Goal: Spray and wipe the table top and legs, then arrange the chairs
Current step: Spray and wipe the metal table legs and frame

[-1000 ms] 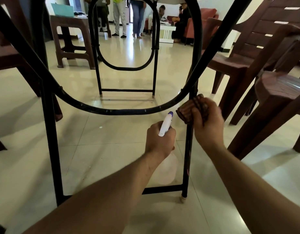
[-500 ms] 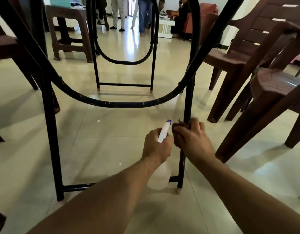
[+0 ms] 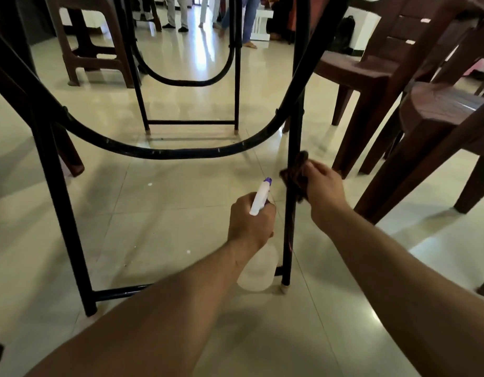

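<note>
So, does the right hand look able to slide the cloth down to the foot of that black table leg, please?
Probably yes. The right hand holds the cloth against the table leg, whose lower stretch is bare; the spray bottle in the left hand sits just left of the foot.

No text, label, brand, number or sign can be read anywhere in the view. The spray bottle (image 3: 258,198) shows only a plain white head with a purple tip and a clear body, and no print on it can be made out.
</note>
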A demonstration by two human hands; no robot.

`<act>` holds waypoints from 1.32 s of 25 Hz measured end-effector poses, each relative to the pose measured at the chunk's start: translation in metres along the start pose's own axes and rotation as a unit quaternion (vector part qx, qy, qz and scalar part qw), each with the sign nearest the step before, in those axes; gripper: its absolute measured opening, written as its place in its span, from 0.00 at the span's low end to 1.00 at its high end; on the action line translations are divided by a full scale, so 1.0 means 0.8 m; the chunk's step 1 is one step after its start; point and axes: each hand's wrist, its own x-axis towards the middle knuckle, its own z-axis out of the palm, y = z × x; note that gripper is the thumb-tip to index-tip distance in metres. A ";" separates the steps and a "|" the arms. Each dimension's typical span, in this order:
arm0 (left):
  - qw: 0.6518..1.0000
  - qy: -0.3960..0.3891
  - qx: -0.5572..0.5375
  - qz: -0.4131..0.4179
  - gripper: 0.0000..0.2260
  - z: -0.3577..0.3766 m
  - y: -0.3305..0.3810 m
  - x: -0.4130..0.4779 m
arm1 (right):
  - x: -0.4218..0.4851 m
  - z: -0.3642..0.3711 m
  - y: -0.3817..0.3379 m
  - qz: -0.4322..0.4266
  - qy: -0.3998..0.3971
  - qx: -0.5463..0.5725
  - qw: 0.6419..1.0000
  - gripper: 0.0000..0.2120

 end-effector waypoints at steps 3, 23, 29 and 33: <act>1.000 0.008 -0.007 -0.015 0.11 0.003 0.001 -0.003 | -0.010 -0.002 0.018 -0.082 -0.062 -0.062 0.993 0.14; 0.992 -0.028 0.090 -0.081 0.08 -0.009 -0.066 -0.011 | -0.021 -0.017 0.098 -0.378 -0.092 -0.658 0.645 0.25; 0.991 -0.022 0.113 -0.075 0.08 -0.014 -0.074 -0.008 | -0.034 -0.017 0.118 -0.455 -0.106 -0.742 0.482 0.26; 0.991 -0.032 0.098 -0.083 0.09 -0.011 -0.074 -0.006 | -0.009 -0.034 0.087 -0.427 -0.033 -0.654 0.624 0.29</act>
